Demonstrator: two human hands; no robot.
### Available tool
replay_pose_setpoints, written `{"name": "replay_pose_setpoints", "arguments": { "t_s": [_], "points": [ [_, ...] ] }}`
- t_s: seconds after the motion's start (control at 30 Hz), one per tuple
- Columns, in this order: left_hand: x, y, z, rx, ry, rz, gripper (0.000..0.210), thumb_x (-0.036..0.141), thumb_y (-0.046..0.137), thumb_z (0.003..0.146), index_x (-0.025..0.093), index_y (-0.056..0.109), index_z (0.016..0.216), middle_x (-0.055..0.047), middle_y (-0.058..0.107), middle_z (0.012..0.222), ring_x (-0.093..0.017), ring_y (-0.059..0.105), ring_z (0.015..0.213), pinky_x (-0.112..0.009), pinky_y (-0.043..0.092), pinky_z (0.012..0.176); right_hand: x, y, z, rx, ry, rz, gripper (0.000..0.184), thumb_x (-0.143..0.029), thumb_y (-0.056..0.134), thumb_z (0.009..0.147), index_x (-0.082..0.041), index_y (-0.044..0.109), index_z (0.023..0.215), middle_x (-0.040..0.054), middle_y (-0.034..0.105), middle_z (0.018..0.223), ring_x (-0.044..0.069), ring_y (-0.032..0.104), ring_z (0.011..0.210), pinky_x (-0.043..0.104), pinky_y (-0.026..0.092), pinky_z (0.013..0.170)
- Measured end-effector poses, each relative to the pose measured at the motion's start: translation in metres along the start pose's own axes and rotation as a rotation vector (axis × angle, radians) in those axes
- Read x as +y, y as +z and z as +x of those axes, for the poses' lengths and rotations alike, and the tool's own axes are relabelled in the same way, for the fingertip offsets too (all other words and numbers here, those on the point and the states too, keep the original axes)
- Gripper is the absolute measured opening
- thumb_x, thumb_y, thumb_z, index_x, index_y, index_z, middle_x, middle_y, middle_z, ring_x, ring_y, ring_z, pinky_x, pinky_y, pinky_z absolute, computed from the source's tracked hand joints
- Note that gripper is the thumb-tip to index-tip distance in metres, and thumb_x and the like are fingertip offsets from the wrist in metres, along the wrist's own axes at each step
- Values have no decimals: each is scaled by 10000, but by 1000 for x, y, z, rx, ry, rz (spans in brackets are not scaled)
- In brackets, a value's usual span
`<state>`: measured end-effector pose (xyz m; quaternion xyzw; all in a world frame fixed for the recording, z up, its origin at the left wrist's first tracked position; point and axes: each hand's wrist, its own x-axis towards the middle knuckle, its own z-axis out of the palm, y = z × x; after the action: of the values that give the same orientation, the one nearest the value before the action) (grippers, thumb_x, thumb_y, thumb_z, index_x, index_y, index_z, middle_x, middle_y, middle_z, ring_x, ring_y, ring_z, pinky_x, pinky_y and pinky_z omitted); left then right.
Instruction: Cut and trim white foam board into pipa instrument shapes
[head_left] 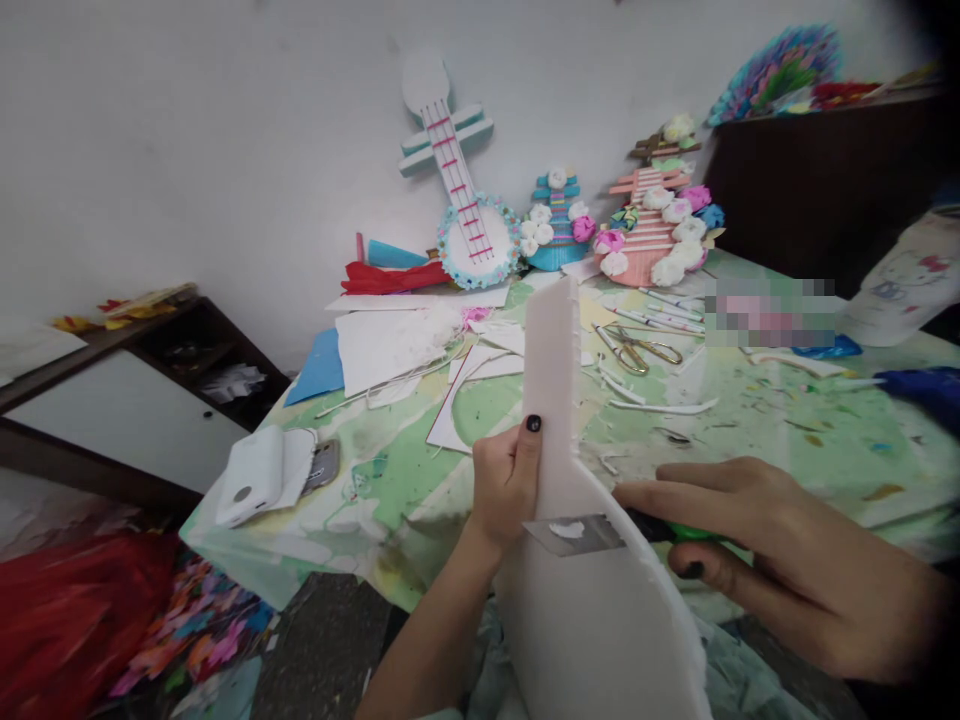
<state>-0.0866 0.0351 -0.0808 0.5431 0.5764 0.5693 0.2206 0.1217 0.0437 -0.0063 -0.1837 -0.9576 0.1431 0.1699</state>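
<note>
My left hand (506, 485) is closed around the neck of a large white foam board (551, 400) cut in a lute-like outline, thumb on its face. The board stands tilted in front of me, its wide lower part running out of the bottom of the view. In my right hand (780, 560) is a utility knife (694, 532) with a green and black handle, partly covered by my fingers. Its broad blade (574, 535) lies across the board's face near the right edge, just below the neck. That cut edge looks rough.
The table (390, 510) has a green patterned cover. On it lie gold-handled scissors (637, 350), foam offcuts (664, 406), pens, white sheets (382, 350) and a white device (255, 470). Decorated instrument models (480, 240) lean against the wall. A white cup-like container (907, 275) stands right.
</note>
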Motion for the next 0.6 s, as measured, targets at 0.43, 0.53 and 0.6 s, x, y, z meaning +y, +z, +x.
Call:
{"name": "replay_pose_setpoints", "arguments": {
  "t_s": [0.43, 0.53, 0.6],
  "points": [
    [-3, -6, 2, 6, -41, -96, 503, 514, 431, 865, 197, 294, 499, 49, 267, 466, -73, 240, 439, -256, 155, 423, 15, 4, -11, 89, -40, -100, 352, -273, 358, 922, -298, 396, 1271, 85, 674, 1009, 238, 658, 840, 299, 477, 559],
    [2, -5, 2, 15, 28, -8, 491, 464, 438, 878, 194, 292, 495, 48, 269, 467, -74, 242, 448, -261, 158, 437, 11, 2, -9, 96, -49, -87, 320, -259, 371, 906, -284, 470, 1209, 83, 686, 957, 237, 662, 793, 291, 470, 521],
    [4, -5, 2, 12, 59, 29, 490, 453, 429, 885, 192, 293, 493, 46, 275, 463, -77, 246, 451, -263, 164, 443, 6, 0, -7, 82, -32, -76, 294, -228, 390, 887, -258, 537, 1139, 89, 690, 923, 233, 660, 760, 291, 468, 525]
  ]
}}
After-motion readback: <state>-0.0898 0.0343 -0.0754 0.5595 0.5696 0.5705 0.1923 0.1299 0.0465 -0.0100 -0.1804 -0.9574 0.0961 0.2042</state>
